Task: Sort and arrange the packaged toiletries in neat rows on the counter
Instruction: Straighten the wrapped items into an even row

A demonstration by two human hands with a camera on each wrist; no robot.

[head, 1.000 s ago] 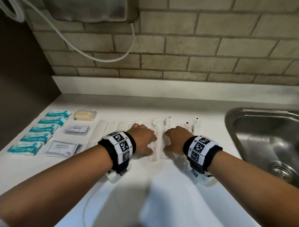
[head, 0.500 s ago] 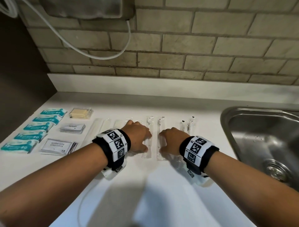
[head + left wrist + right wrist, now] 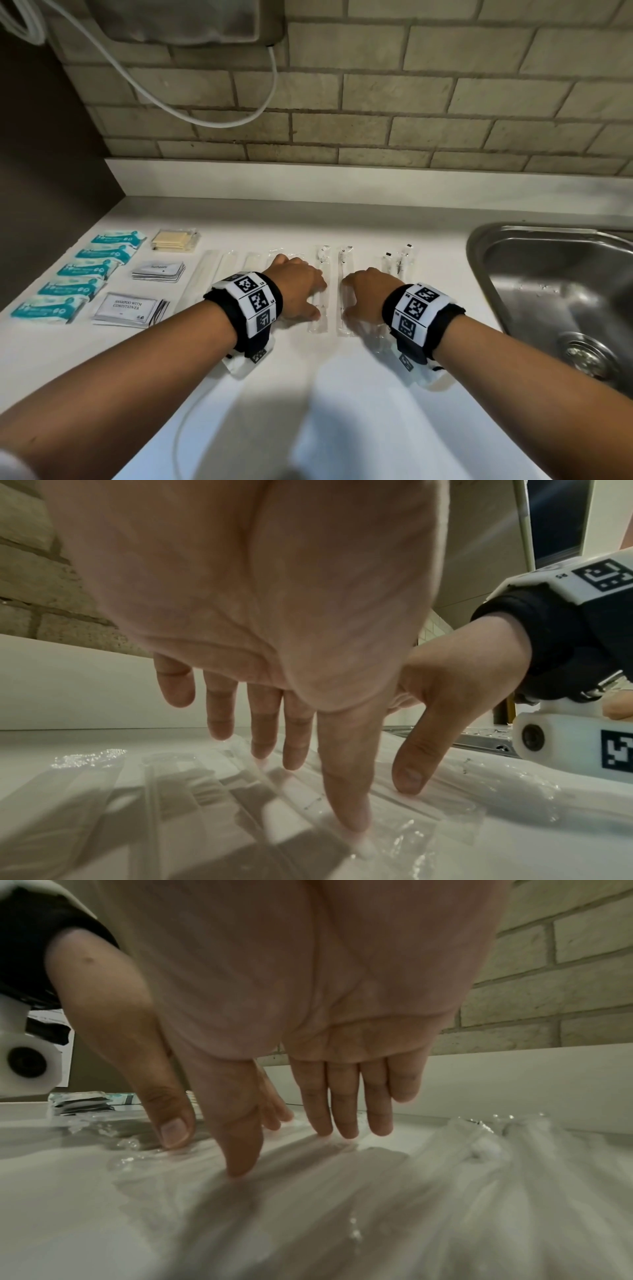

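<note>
A row of long clear-wrapped toothbrush packs (image 3: 321, 274) lies side by side on the white counter (image 3: 342, 394). My left hand (image 3: 298, 286) rests flat on the packs left of the middle, fingers straight, thumb tip on one wrapper (image 3: 394, 829). My right hand (image 3: 368, 294) lies flat on the packs to the right, with straight fingers (image 3: 346, 1115) pressing the crinkled plastic (image 3: 445, 1177). Neither hand holds anything. The left wrist view shows the left hand (image 3: 308, 750) with its fingertips spread on the wrappers (image 3: 205, 791).
Several teal packets (image 3: 82, 269) form a column at the far left. Beside them lie shampoo sachets (image 3: 126, 306), toothpaste sachets (image 3: 159, 272) and a pale yellow pack (image 3: 176, 240). A steel sink (image 3: 548, 291) is at the right, and a brick wall (image 3: 376, 102) stands behind.
Both hands stay pressed flat on the wrapped packs in much the same place. Only the head view has shifted slightly.
</note>
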